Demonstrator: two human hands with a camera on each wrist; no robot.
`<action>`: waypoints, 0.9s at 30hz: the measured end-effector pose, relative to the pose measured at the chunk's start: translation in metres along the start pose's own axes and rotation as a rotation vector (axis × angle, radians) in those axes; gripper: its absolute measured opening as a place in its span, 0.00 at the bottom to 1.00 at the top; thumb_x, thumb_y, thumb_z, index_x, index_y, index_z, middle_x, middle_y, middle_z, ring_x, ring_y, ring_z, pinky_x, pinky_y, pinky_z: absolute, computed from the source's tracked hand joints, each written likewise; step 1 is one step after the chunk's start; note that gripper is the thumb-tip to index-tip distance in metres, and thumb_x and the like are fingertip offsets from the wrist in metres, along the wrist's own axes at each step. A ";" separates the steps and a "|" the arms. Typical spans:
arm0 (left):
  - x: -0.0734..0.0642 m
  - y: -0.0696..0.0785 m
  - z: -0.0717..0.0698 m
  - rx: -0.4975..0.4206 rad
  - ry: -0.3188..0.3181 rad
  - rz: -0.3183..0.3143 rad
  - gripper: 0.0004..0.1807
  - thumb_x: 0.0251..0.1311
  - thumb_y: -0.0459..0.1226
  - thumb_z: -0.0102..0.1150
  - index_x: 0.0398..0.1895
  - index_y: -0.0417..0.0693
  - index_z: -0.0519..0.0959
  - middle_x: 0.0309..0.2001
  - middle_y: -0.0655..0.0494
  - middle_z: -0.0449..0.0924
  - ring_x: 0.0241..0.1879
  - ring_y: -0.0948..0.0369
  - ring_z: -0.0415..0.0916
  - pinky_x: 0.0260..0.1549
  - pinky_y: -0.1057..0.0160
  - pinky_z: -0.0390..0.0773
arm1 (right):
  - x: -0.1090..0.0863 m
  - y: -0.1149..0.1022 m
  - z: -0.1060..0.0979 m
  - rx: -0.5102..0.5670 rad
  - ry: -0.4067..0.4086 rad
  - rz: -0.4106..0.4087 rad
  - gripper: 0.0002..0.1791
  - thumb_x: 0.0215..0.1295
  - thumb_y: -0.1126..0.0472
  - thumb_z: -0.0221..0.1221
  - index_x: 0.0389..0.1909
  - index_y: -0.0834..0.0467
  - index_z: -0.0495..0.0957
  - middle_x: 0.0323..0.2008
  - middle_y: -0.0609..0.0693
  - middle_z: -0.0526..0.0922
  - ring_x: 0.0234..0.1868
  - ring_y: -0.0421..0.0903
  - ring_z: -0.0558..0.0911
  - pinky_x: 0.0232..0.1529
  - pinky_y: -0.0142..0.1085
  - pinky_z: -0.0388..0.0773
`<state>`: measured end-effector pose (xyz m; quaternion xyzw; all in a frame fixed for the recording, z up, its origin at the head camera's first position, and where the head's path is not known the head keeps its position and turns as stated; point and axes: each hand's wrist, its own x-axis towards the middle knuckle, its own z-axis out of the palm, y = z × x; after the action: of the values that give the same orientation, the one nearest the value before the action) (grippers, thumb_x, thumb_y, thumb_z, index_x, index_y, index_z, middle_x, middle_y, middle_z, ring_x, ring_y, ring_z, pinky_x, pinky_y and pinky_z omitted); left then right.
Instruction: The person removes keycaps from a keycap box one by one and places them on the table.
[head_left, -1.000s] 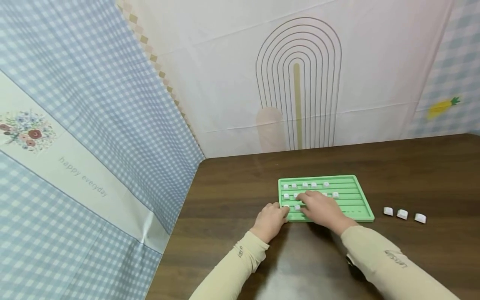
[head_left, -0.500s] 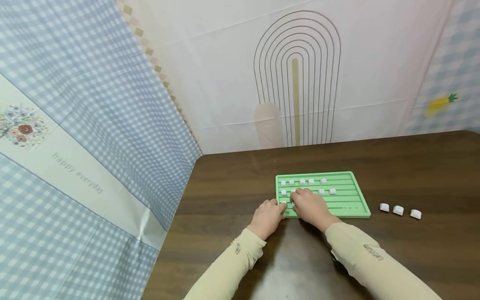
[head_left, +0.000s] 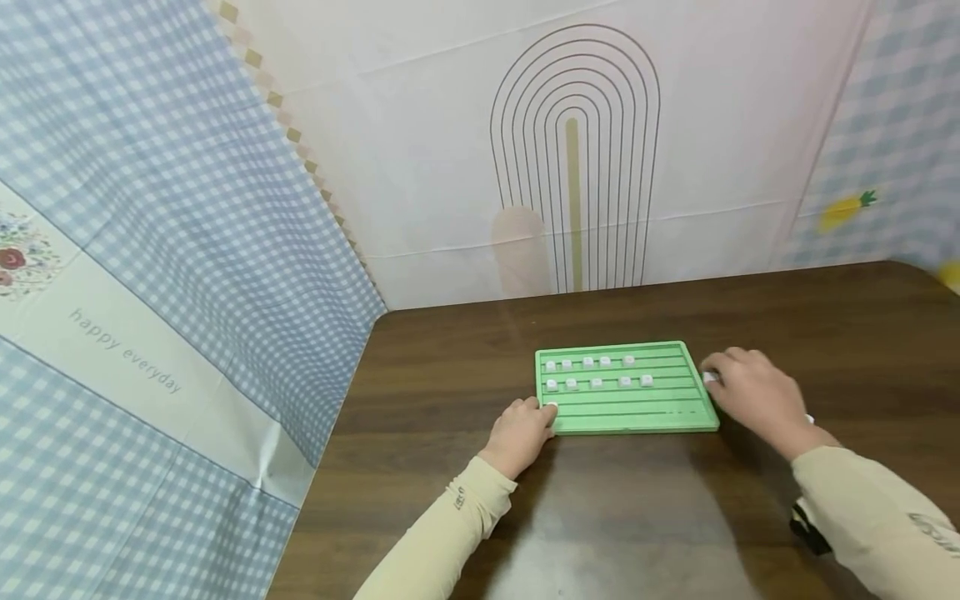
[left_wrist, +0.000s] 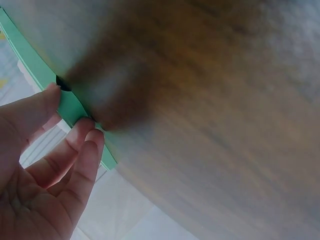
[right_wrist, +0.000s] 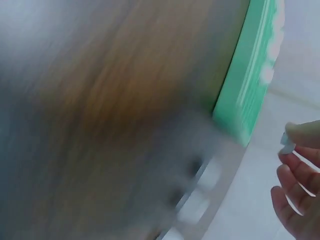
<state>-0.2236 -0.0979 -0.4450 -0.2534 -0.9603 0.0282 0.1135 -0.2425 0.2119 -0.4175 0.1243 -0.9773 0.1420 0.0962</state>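
Observation:
A green grooved tray [head_left: 615, 408] lies on the table, with two rows of white keycaps [head_left: 597, 383] standing in its far grooves. One more keycap [head_left: 552, 406] sits at the left end of the third groove, by my left thumb. My left hand [head_left: 520, 433] grips the tray's near left corner; in the left wrist view thumb and fingertips pinch its green edge [left_wrist: 72, 107]. Just off the tray's right side, my right hand [head_left: 761, 404] pinches a white keycap [right_wrist: 287, 144] between thumb and fingertips, its other fingers loosely bent.
In the right wrist view several blurred white keycaps [right_wrist: 194, 206] lie in a line on the wooden table [head_left: 600, 508] near the tray's corner. The right forearm hides most of them from the head view. Patterned cloth [head_left: 435, 167] hangs behind and at the left.
My right hand has taken the second keycap out of the third groove and moved right with it, past the tray's edge. The left hand keeps its grip on the tray's corner.

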 end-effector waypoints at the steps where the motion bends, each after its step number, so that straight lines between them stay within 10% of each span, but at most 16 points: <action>1: 0.000 -0.001 0.000 -0.003 0.003 0.000 0.11 0.54 0.46 0.62 0.25 0.53 0.71 0.24 0.59 0.71 0.23 0.61 0.70 0.21 0.70 0.70 | -0.002 0.007 0.000 -0.008 -0.018 0.012 0.11 0.59 0.62 0.56 0.40 0.61 0.79 0.41 0.61 0.79 0.42 0.61 0.73 0.31 0.54 0.72; 15: 0.000 -0.002 0.001 -0.008 -0.004 -0.004 0.10 0.54 0.45 0.61 0.26 0.54 0.72 0.25 0.59 0.71 0.24 0.61 0.69 0.20 0.70 0.70 | -0.005 0.017 0.016 -0.067 -0.026 -0.050 0.15 0.53 0.63 0.61 0.42 0.64 0.78 0.41 0.64 0.79 0.40 0.63 0.74 0.33 0.54 0.71; 27: -0.001 0.000 0.002 -0.027 -0.019 -0.004 0.09 0.55 0.44 0.61 0.27 0.53 0.72 0.25 0.59 0.71 0.25 0.62 0.70 0.22 0.71 0.68 | 0.029 -0.103 0.056 0.052 -0.026 -0.341 0.15 0.54 0.57 0.64 0.42 0.58 0.79 0.42 0.52 0.82 0.46 0.54 0.78 0.46 0.48 0.76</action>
<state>-0.2236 -0.0983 -0.4470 -0.2526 -0.9621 0.0174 0.1012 -0.2510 0.0934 -0.4382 0.2924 -0.9392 0.1475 0.1028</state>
